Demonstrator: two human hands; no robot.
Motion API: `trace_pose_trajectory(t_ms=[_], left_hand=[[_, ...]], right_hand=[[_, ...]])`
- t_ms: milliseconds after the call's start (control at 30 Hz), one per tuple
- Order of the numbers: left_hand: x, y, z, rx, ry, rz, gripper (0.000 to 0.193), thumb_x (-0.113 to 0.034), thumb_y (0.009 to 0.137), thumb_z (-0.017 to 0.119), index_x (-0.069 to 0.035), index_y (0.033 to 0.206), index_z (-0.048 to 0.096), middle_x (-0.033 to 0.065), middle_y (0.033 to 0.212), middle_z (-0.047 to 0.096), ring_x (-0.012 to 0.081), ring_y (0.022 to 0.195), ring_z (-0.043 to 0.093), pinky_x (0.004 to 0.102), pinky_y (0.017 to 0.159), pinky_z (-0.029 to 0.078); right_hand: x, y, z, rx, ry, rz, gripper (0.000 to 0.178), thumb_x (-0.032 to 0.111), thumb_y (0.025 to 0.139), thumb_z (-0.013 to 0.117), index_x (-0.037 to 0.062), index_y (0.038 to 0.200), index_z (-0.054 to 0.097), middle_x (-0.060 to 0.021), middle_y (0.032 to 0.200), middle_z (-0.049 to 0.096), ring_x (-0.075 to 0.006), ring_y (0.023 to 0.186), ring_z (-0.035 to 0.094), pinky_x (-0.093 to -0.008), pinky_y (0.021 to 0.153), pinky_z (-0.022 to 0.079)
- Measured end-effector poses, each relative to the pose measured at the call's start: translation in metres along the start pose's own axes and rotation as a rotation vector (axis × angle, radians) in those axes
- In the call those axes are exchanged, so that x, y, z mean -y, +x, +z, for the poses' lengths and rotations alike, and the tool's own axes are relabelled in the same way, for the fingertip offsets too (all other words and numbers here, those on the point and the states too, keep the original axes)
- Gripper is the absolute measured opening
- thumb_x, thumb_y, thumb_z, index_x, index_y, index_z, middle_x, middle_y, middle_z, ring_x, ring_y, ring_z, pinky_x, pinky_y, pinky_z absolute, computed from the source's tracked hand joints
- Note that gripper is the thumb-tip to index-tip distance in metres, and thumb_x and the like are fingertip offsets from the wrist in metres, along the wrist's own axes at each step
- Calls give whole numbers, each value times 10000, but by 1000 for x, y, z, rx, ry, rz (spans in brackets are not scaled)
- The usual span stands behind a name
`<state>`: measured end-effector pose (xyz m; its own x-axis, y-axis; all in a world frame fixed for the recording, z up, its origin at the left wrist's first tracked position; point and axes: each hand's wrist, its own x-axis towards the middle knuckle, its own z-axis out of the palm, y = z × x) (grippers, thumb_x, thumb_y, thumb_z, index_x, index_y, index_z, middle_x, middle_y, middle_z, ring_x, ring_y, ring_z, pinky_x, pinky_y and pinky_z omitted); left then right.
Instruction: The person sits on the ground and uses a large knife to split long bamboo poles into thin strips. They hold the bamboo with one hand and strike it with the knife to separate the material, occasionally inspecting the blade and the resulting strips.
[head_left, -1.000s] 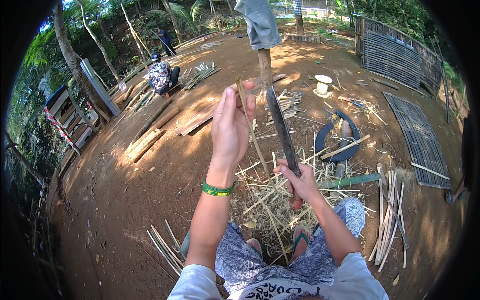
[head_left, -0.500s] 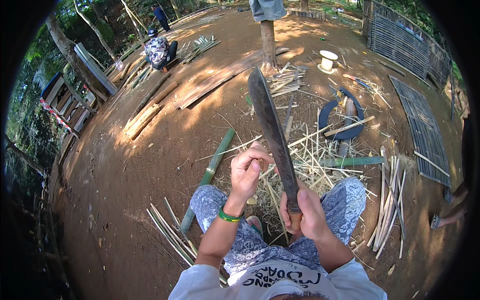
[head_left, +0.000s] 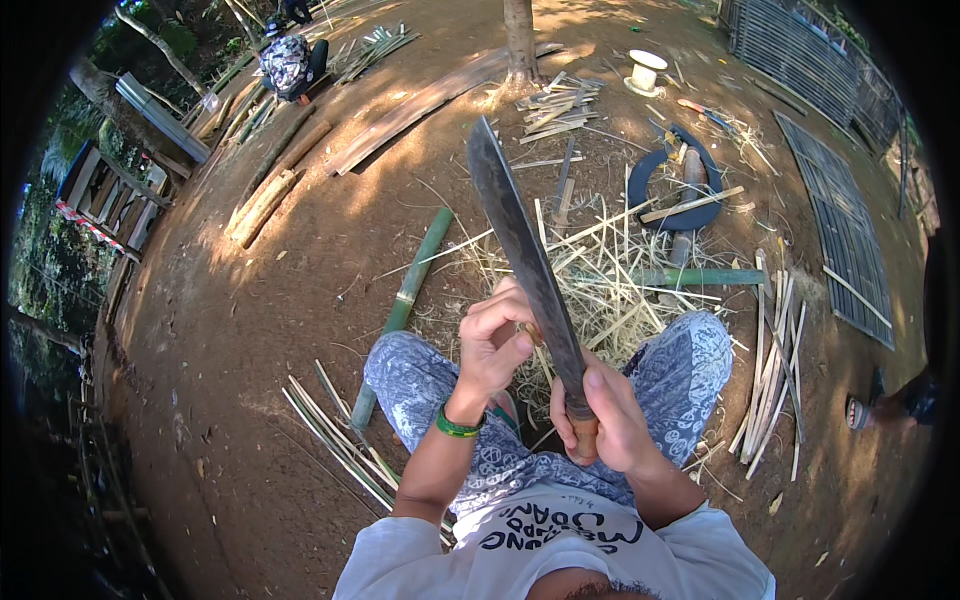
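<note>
My right hand (head_left: 612,420) is wrapped round the wooden handle (head_left: 583,440) of a machete. Its long dark blade (head_left: 530,270) points up and away, leaning left, the tip widest. Close beside the blade's left side is my left hand (head_left: 492,345), with fingers curled in toward the thumb. A small brownish bit shows at those fingertips, too small to name; whether it touches the blade I cannot tell. Below and beyond both hands, between my knees, spreads a heap of pale bamboo strips and shavings (head_left: 615,290).
A green bamboo pole (head_left: 425,255) lies left of the heap, another (head_left: 710,277) right. Split strips (head_left: 775,370) lie by my right knee, more (head_left: 335,440) by my left. A black ring (head_left: 640,185) surrounds a log. Another person (head_left: 287,68) crouches far left; someone's foot (head_left: 858,412) shows right.
The view has dipped, so the ground and far things sit higher in the picture. The machete leans slightly further left. My right hand keeps its hold; my left fingers stay curled beside the blade.
</note>
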<state>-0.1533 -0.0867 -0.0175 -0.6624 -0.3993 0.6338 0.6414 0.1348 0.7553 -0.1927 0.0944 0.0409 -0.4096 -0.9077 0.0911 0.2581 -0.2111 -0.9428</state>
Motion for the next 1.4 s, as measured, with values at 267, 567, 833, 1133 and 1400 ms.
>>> trace_pose_trajectory(t_ms=[267, 567, 833, 1133, 1400], left_hand=[[-8, 14, -6, 128, 215, 209, 293, -296, 819, 796, -22, 845, 696, 21, 780, 663, 154, 713, 522, 319, 758, 344], [-10, 11, -1, 123, 158, 157, 304, -293, 791, 820, -25, 873, 703, 26, 809, 681, 146, 705, 531, 317, 757, 341], [-14, 16, -1, 142, 227, 214, 286, -287, 783, 823, -43, 855, 693, 13, 788, 674, 142, 692, 531, 316, 760, 340], [-23, 23, 1, 173, 312, 262, 260, -255, 738, 827, -49, 817, 691, 15, 736, 642, 159, 679, 528, 319, 738, 340], [-25, 24, 0, 198, 335, 261, 282, -290, 743, 836, -57, 816, 695, 5, 708, 615, 165, 684, 526, 321, 735, 338]], right_hand=[[-4, -10, -6, -1, -34, 28, 722, 522, 1065, 288, -51, 1505, 323, -30, 599, 500, -83, 504, 455, -223, 539, 393], [-3, -17, -7, 8, -61, 1, 742, 540, 1055, 297, -45, 1512, 323, -30, 598, 510, -83, 501, 460, -224, 538, 395], [-1, -19, -7, -3, -59, -7, 724, 518, 1060, 296, -48, 1510, 326, -26, 596, 512, -83, 501, 464, -222, 528, 394], [-1, -22, -9, -5, -76, -17, 726, 520, 1061, 290, -54, 1502, 338, -12, 589, 510, -64, 480, 447, -212, 485, 370], [-1, -23, -11, 1, -103, -32, 743, 535, 1059, 280, -60, 1499, 337, -6, 586, 507, -56, 471, 436, -203, 473, 357]])
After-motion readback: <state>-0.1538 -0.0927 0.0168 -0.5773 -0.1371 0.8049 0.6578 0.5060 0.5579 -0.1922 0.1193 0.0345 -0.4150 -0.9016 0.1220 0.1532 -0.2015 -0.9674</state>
